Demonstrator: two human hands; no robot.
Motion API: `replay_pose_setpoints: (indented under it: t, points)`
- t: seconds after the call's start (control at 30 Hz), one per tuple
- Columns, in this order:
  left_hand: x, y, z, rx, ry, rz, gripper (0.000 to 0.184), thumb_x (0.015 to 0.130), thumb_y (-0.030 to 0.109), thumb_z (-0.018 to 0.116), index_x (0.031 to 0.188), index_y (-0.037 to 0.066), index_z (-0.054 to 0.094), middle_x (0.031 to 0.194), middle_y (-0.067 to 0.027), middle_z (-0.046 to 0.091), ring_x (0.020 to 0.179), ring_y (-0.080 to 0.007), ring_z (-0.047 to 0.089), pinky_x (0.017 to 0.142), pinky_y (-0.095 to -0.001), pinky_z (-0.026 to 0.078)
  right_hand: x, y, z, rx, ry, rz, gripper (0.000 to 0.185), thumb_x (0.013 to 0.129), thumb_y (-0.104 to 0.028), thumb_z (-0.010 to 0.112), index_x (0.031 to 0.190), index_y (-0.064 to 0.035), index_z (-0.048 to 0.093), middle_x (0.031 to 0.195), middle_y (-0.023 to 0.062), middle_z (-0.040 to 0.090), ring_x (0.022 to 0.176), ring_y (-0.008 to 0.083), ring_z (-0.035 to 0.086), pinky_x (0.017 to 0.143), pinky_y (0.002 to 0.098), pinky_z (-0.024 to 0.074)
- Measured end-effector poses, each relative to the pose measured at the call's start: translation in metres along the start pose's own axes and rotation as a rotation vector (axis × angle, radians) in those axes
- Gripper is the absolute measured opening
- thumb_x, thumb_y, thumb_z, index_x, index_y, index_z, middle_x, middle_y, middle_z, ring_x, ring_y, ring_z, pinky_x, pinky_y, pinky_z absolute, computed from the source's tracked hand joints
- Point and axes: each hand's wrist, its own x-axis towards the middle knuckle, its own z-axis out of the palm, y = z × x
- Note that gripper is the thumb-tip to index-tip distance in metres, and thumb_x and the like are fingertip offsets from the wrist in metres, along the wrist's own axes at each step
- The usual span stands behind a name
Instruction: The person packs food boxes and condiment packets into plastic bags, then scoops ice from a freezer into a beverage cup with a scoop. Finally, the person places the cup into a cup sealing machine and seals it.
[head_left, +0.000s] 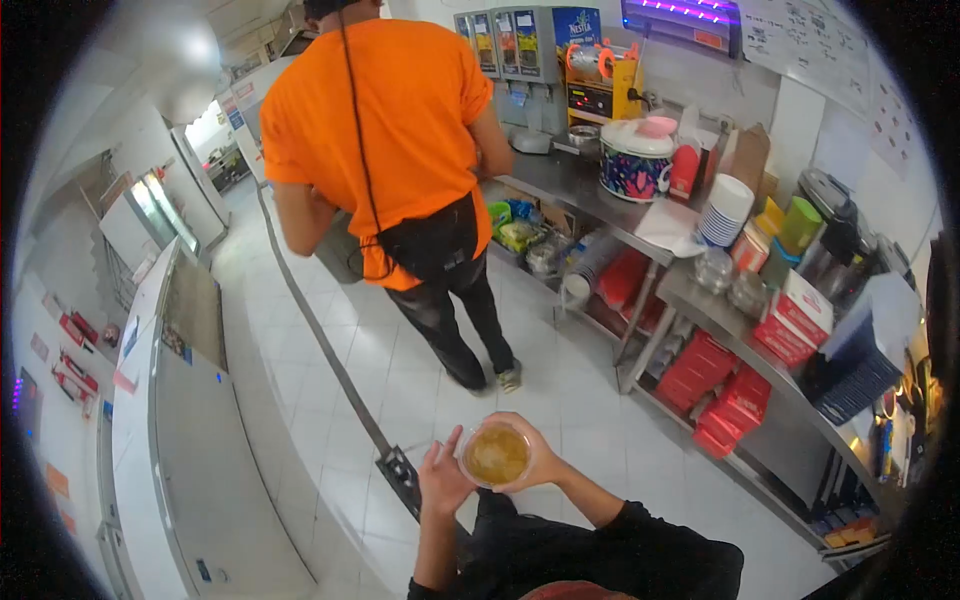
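A small round clear plastic cup (pixel 497 455) with yellowish-brown contents is held in front of my body, over the tiled floor. My right hand (pixel 535 455) curls around its right side and gripping its rim and wall. At the cup's left edge is my left hand (pixel 445 478), its fingers stretched upward and apart. Whether the left thumb presses on the cup I cannot make out. What the contents are is not clear from above.
A person in an orange shirt (pixel 385 130) stands ahead, facing away. Along the right runs a steel counter (pixel 575 190) bearing a patterned pot (pixel 637 160), stacked white cups (pixel 728 205) and red-and-white boxes (pixel 797 312). A white chest freezer (pixel 215 440) lines the left. A dark floor strip (pixel 325 330) runs lengthwise.
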Motion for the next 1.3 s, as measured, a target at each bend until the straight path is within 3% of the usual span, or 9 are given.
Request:
replay_pose_setpoints:
  t: [0.13, 0.2, 0.27, 0.47, 0.7, 0.87, 1.03, 1.13, 1.3]
  points:
    - [0.109, 0.057, -0.021, 0.452, 0.004, 0.133, 0.046, 0.078, 0.020, 0.045, 0.120, 0.005, 0.033, 0.120, -0.0110, 0.042, 0.113, -0.0253, 0.038, 0.094, -0.0389, 0.031, 0.089, 0.058, -0.032, -0.156, 0.088, 0.021, 0.089, 0.045, -0.017, 0.082, 0.119, -0.0019, 0.034, 0.115, 0.0089, 0.042, 0.109, 0.0185, 0.041, 0.094, 0.0325, 0.0306]
    - [0.154, 0.091, 0.002, 0.980, -0.082, 0.201, 0.051, 0.070, 0.002, 0.050, 0.119, 0.005, 0.034, 0.117, -0.0086, 0.042, 0.113, -0.0211, 0.038, 0.094, -0.0341, 0.030, 0.133, 0.080, -0.051, -0.112, 0.192, 0.017, 0.091, 0.045, -0.017, 0.082, 0.120, -0.0016, 0.033, 0.115, 0.0092, 0.043, 0.110, 0.0183, 0.041, 0.094, 0.0322, 0.0303]
    - [0.208, 0.120, 0.014, 0.935, -0.255, 0.147, 0.058, 0.067, -0.004, 0.053, 0.120, 0.006, 0.033, 0.119, -0.0079, 0.040, 0.115, -0.0203, 0.036, 0.096, -0.0339, 0.028, 0.179, 0.091, -0.079, -0.064, 0.298, 0.028, 0.092, 0.044, -0.018, 0.083, 0.120, -0.0014, 0.033, 0.115, 0.0093, 0.042, 0.110, 0.0182, 0.041, 0.094, 0.0320, 0.0303]
    - [0.388, 0.173, 0.050, 1.491, -0.526, 0.495, 0.090, 0.056, 0.016, 0.075, 0.126, 0.003, 0.021, 0.124, -0.0101, 0.033, 0.119, -0.0213, 0.030, 0.097, -0.0346, 0.026, 0.303, 0.128, -0.168, -0.318, 0.462, -0.005, 0.095, 0.045, -0.019, 0.081, 0.123, -0.0023, 0.029, 0.120, 0.0093, 0.038, 0.114, 0.0198, 0.036, 0.095, 0.0322, 0.0274]
    - [0.574, 0.201, 0.137, 1.257, -0.451, 0.508, 0.091, 0.050, 0.018, 0.080, 0.122, 0.001, 0.027, 0.118, -0.0123, 0.038, 0.111, -0.0226, 0.039, 0.093, -0.0347, 0.032, 0.430, 0.150, -0.311, -0.240, 0.346, -0.049, 0.112, 0.044, -0.020, 0.081, 0.132, -0.0037, 0.013, 0.132, 0.0114, 0.022, 0.123, 0.0239, 0.022, 0.100, 0.0346, 0.0167]
    - [0.682, 0.207, 0.156, 1.379, -0.369, 0.931, 0.086, 0.051, 0.015, 0.078, 0.120, 0.002, 0.028, 0.115, -0.0120, 0.037, 0.107, -0.0231, 0.041, 0.091, -0.0345, 0.034, 0.503, 0.173, -0.412, -0.117, 0.331, -0.035, 0.116, 0.044, -0.018, 0.080, 0.133, -0.0063, 0.008, 0.136, 0.0129, 0.015, 0.126, 0.0262, 0.017, 0.101, 0.0371, 0.0139]
    - [0.760, 0.227, 0.167, 1.240, -0.392, 0.791, 0.092, 0.051, 0.019, 0.080, 0.122, 0.003, 0.024, 0.117, -0.0115, 0.035, 0.109, -0.0227, 0.039, 0.092, -0.0357, 0.033, 0.559, 0.195, -0.464, -0.151, 0.230, -0.047, 0.116, 0.041, -0.018, 0.082, 0.133, -0.0052, 0.013, 0.133, 0.0132, 0.023, 0.124, 0.0245, 0.022, 0.100, 0.0362, 0.0160]
    - [0.797, 0.238, 0.163, 1.285, -0.406, 0.722, 0.093, 0.052, 0.021, 0.081, 0.123, 0.004, 0.023, 0.118, -0.0116, 0.033, 0.111, -0.0224, 0.037, 0.092, -0.0363, 0.032, 0.576, 0.220, -0.485, -0.176, 0.181, 0.119, 0.111, 0.041, -0.020, 0.084, 0.130, -0.0040, 0.020, 0.131, 0.0122, 0.028, 0.122, 0.0224, 0.026, 0.100, 0.0349, 0.0183]
    - [0.825, 0.259, 0.190, 1.334, -0.496, 0.706, 0.092, 0.053, 0.021, 0.079, 0.123, 0.003, 0.023, 0.120, -0.0133, 0.033, 0.114, -0.0236, 0.034, 0.096, -0.0353, 0.027, 0.615, 0.222, -0.495, -0.224, 0.291, 0.159, 0.098, 0.043, -0.021, 0.084, 0.123, -0.0024, 0.030, 0.122, 0.0102, 0.039, 0.114, 0.0206, 0.037, 0.095, 0.0341, 0.0296]
